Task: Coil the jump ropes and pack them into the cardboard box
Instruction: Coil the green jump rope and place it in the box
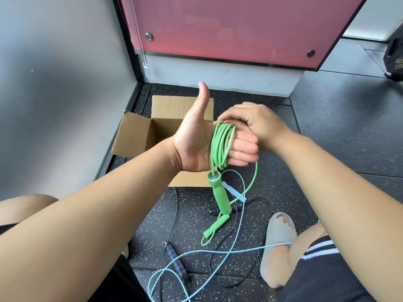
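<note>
L hand [196, 147] thumb up, fingers curled w/ green rope [220, 144] coiled round them, R hand [257, 125] pinching coil top, handle [219, 192] dangling, open box [139, 134] behind, blue rope [218, 253] on floor [327, 138]

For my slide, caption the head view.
Green jump rope coiled round left hand, right hand pinching it, over brown cardboard box.
</note>
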